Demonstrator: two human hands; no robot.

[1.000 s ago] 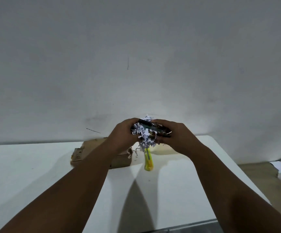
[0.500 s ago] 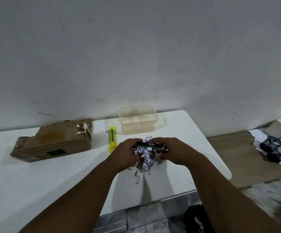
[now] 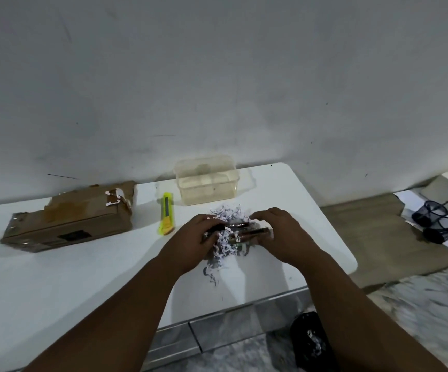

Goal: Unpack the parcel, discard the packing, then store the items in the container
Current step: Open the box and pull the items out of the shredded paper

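Slim, stiff items [image 3: 249,232] tangled in light shredded paper [image 3: 225,214] are gripped by left hand [image 3: 193,238] and right hand [image 3: 280,234]. A mid-length hold is judged safest, container [image 3: 207,189] at twelve o'clock.

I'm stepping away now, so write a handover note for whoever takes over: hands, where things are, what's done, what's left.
Left hand and right hand both grip a bundle of dark stick-like items tangled in shredded paper, over the table.
Torn-open parcel lies at the left, yellow knife beside it, clear container behind the hands.
Done: parcel opened, items out.
Left: strip and discard the shreds, then put the items in the container.
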